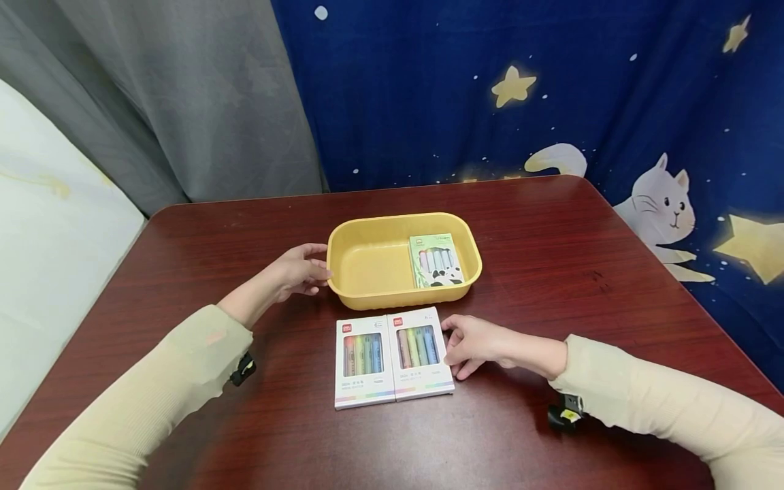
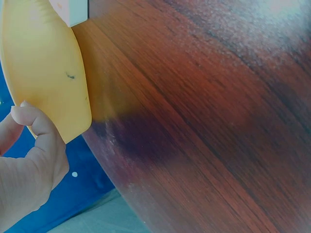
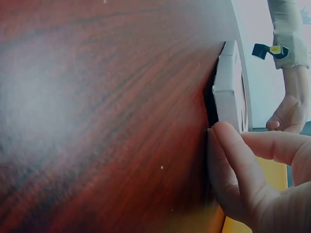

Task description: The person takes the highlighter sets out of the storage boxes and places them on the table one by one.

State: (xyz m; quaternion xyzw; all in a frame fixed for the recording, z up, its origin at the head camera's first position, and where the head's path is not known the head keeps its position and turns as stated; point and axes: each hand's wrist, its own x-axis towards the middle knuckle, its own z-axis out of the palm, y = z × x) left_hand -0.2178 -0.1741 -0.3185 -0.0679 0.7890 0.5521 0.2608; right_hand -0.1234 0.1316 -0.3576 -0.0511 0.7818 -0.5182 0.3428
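A yellow plastic basket (image 1: 380, 299) stands on the table, with a green panda-print box of coloured pens (image 1: 436, 262) lying at its right end. My left hand (image 1: 300, 271) holds the basket's left end, thumb and fingers at the rim; the left wrist view shows this hand (image 2: 34, 150) against the yellow wall. In front of the basket, two white windowed boxes of coloured pens lie side by side, a left one (image 1: 364, 391) and a right one (image 1: 422, 384). My right hand (image 1: 478, 346) pinches the right edge of the right white box; its fingers (image 3: 238, 150) are at the box's side (image 3: 225, 92).
The dark red wooden table (image 1: 551, 272) extends around the basket. Behind it hang a grey curtain (image 1: 233, 102) and a blue star-patterned curtain (image 1: 416, 88). Each wrist carries a small black camera, one on the left (image 1: 243, 369) and one on the right (image 1: 565, 415).
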